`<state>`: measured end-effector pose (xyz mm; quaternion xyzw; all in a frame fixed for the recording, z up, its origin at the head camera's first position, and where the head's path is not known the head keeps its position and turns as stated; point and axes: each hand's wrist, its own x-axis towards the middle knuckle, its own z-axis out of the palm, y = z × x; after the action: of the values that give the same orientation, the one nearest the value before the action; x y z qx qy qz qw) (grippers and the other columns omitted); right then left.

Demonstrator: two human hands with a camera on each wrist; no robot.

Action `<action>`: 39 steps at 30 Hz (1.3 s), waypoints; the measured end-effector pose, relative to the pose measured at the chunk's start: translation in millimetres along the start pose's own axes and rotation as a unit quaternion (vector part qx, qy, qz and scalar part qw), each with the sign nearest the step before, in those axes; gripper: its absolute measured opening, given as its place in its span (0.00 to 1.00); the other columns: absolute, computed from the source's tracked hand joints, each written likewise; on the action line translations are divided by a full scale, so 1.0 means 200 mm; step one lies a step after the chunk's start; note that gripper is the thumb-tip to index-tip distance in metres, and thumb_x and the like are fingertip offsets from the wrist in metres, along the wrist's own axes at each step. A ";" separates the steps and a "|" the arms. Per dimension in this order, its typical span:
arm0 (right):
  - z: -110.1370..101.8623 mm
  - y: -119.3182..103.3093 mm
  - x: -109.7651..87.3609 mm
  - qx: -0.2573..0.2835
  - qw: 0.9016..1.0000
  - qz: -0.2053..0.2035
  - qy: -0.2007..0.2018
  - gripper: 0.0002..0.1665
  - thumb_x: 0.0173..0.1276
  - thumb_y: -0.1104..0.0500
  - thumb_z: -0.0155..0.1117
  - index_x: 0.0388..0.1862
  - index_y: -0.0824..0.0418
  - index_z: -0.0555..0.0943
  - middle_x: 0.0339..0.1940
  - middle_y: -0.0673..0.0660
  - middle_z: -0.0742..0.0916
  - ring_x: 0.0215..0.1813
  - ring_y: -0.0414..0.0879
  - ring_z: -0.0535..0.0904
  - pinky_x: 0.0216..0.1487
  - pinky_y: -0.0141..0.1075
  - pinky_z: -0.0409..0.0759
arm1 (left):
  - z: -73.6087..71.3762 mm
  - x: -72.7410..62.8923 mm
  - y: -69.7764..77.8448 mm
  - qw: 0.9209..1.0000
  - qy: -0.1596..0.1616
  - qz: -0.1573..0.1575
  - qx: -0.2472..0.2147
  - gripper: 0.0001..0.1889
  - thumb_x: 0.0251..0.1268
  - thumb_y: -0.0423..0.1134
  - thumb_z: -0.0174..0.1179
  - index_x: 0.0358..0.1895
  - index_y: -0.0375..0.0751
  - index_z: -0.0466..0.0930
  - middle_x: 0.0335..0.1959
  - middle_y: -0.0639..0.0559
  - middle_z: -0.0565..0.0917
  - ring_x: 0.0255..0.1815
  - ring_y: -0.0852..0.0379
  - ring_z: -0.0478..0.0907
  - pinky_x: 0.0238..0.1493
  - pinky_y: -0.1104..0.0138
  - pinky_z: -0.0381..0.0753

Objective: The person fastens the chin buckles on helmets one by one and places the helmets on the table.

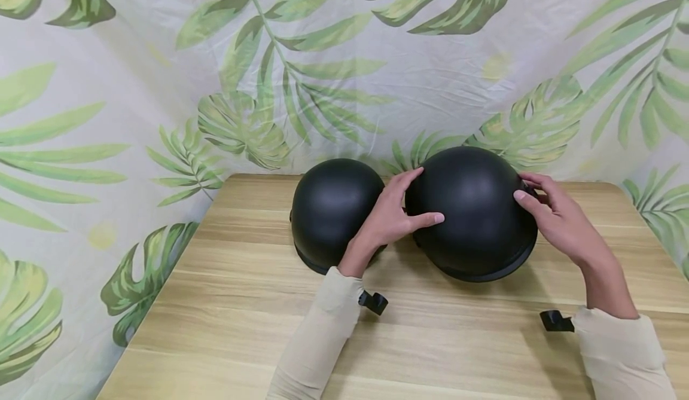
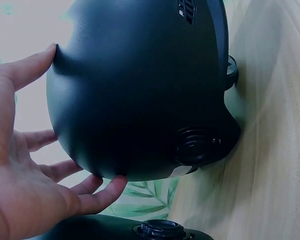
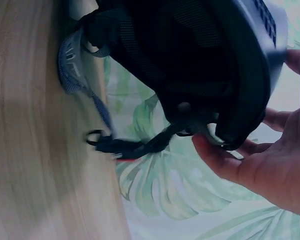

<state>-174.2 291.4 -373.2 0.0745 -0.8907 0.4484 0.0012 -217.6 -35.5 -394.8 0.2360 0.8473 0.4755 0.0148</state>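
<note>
Two black helmets are side by side in the head view. Both my hands hold the right-hand helmet point(image 1: 473, 208), tilted over the table. My left hand point(image 1: 395, 214) grips its left side, thumb and fingers spread around the smooth shell point(image 2: 135, 90). At its right side, my right hand point(image 1: 557, 211) grips the rim, with one finger bent under the edge in the right wrist view. There the padded inside shows, and a chin strap point(image 3: 135, 147) with a dark buckle dangles below it. The left-hand helmet point(image 1: 336, 208) rests on the table, partly behind my left wrist.
A wood-grain table point(image 1: 242, 316) lies under everything. Behind and beside it hangs a pale cloth point(image 1: 161, 83) with green leaf print. Small black mounts point(image 1: 374, 302) stick out from both beige sleeves point(image 1: 317, 334).
</note>
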 end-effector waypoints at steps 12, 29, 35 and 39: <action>0.01 0.01 0.01 0.001 1.000 -0.013 -0.002 0.37 0.87 0.50 0.52 0.86 0.63 0.58 0.81 0.73 0.64 0.74 0.72 0.65 0.51 0.24 0.74 | 0.01 0.00 0.00 1.000 0.002 0.007 0.008 0.51 0.58 0.56 0.79 0.84 0.59 0.61 0.84 0.50 0.60 0.83 0.49 0.60 0.78 0.45 0.67; 0.02 0.05 0.04 0.033 0.997 0.025 -0.063 0.45 0.86 0.47 0.55 0.89 0.60 0.47 0.85 0.71 0.58 0.81 0.75 0.59 0.69 0.69 0.68 | 0.06 0.00 0.00 0.999 0.035 -0.018 0.026 0.46 0.62 0.56 0.75 0.83 0.58 0.64 0.79 0.45 0.66 0.78 0.44 0.67 0.74 0.45 0.71; 0.02 0.08 0.04 0.035 0.997 0.025 -0.063 0.44 0.86 0.47 0.56 0.88 0.62 0.51 0.84 0.72 0.61 0.79 0.75 0.62 0.60 0.33 0.79 | 0.11 0.00 0.03 0.998 0.035 -0.021 0.041 0.46 0.62 0.58 0.75 0.82 0.56 0.65 0.81 0.46 0.65 0.80 0.43 0.64 0.76 0.44 0.70; 0.02 0.11 0.04 0.048 0.996 0.020 -0.069 0.42 0.85 0.50 0.57 0.87 0.65 0.54 0.82 0.74 0.62 0.77 0.76 0.64 0.47 0.18 0.76 | 0.12 0.00 0.03 0.998 0.038 -0.015 0.048 0.45 0.61 0.56 0.76 0.81 0.53 0.67 0.80 0.47 0.66 0.80 0.44 0.65 0.75 0.45 0.71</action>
<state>-184.3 300.5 -392.3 0.0877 -0.8675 0.4843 -0.0724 -209.4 -13.5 -402.8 0.2054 0.8728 0.4423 -0.0219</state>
